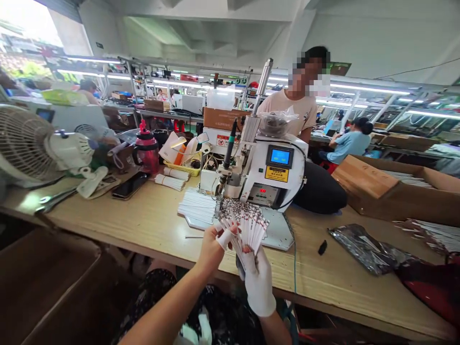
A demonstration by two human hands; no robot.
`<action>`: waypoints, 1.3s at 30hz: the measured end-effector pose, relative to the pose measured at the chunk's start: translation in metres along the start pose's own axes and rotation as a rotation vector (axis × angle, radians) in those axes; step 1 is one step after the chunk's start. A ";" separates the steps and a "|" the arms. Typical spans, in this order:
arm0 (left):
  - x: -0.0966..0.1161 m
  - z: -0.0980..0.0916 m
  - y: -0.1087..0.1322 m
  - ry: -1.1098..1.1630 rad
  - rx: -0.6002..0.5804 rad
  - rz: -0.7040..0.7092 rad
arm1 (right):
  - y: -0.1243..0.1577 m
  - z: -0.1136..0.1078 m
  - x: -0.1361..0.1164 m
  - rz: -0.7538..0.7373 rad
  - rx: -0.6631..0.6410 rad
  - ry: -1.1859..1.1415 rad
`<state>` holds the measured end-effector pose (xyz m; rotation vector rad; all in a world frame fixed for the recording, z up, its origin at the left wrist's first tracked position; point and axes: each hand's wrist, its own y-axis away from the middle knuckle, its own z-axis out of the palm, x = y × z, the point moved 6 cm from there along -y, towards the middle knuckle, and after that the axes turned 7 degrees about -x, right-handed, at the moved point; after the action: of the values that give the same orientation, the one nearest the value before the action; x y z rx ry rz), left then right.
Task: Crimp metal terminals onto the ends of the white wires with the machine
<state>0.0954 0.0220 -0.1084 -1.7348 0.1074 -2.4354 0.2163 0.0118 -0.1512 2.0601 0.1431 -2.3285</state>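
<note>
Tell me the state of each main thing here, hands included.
Right hand, gloved, closed around white strips
White strips, held fanned out
Left hand, fingers at the strips, grip unclear
Machine screen, lit blue
Red digit display, lit
Phone, lying flat, screen dark
Pink bottle, upright, capped
Cardboard box, open, sticks inside
Fan, upright, spinning unclear

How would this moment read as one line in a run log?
right hand: gloved, holding fanned white sticks | left hand: at the same sticks | machine: beyond them, screen lit blue
</note>
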 end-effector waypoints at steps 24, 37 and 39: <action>-0.012 -0.002 0.002 -0.005 0.082 -0.084 | 0.004 0.007 0.011 0.153 -0.148 -0.256; -0.018 -0.009 0.001 0.011 0.108 -0.111 | 0.006 0.019 0.011 0.160 -0.301 -0.198; -0.020 -0.011 0.001 -0.006 0.115 -0.110 | 0.006 0.019 0.008 0.152 -0.313 -0.174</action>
<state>0.0911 0.0243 -0.1307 -1.7414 -0.1300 -2.4576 0.1969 0.0040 -0.1573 1.6579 0.3117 -2.2152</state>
